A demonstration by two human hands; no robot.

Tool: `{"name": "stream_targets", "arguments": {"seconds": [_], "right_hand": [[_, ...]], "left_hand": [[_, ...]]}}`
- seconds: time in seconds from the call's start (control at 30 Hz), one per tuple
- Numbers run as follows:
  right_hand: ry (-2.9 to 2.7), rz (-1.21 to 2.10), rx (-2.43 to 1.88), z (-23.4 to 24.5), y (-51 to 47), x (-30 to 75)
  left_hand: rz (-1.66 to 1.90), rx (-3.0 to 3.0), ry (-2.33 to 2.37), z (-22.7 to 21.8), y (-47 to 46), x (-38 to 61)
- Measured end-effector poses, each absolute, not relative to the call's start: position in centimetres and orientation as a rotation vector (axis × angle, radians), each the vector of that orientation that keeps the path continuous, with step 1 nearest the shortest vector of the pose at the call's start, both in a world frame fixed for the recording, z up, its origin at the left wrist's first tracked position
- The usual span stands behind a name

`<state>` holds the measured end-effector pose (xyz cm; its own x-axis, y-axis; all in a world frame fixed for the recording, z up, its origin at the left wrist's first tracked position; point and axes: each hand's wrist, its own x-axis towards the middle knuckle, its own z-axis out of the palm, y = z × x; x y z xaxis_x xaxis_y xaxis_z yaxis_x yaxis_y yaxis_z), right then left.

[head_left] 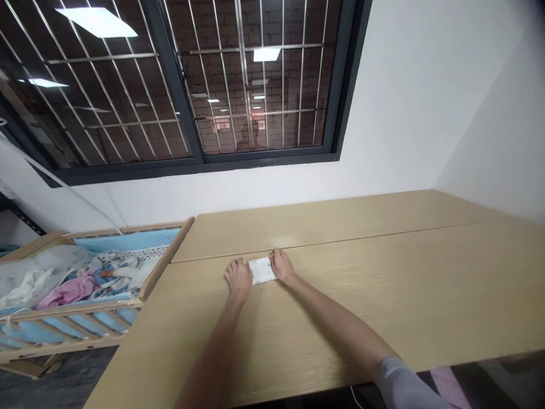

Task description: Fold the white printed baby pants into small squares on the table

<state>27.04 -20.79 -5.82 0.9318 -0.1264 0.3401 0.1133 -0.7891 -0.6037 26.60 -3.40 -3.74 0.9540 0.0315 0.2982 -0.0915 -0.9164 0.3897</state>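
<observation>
A small white rectangle [262, 271] with a faint pattern lies on the light wood tabletop [383, 284]; it looks like folded cloth, though I cannot be sure of the material. My left hand [239, 277] is at its left edge, fingers curled and closed against it. On the opposite side, my right hand [281, 264] grips the right edge near the upper corner, with its thumb and fingers closed. Both forearms reach in from the bottom of the view, and the fingertips are partly hidden.
Left of the table stands a wooden crib [166, 261] with blue lining, holding rumpled clothes, among them a pink cloth [70, 288]. A barred window [255, 96] and white wall [395, 102] rise behind. A seam [340, 241] runs across the tabletop.
</observation>
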Motion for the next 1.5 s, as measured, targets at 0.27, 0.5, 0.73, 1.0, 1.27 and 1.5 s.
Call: {"name": "stream_targets", "arguments": {"seconds": [0.27,0.5,0.73,1.0,1.27,1.5], "right_hand": [[-0.896,-0.365,-2.699,-6.5,-19.4,24.7],[-0.762,-0.268,-2.71,-7.4,-20.9,24.6],[-0.379,-0.122,-2.604,-7.9,-25.0,24.2],[-0.71,-0.31,-2.483,-5.1,-25.0,22.9],[-0.626,-0.378,-2.458,-6.2,-23.5,24.6],[-0.377,-0.073,-1.838,-0.7,-25.7,27.6]], "left_hand": [[0.276,2.63,-0.713,-6.3,-4.7,25.2],[0.213,2.709,-0.69,-8.2,-3.0,26.0],[0.298,2.707,-0.803,-6.9,-1.0,25.1],[0.344,2.67,-1.034,-5.2,1.3,24.4],[0.333,2.682,-0.814,-2.4,-1.6,25.5],[0.28,2.54,-0.449,0.8,-1.6,23.5]]}}
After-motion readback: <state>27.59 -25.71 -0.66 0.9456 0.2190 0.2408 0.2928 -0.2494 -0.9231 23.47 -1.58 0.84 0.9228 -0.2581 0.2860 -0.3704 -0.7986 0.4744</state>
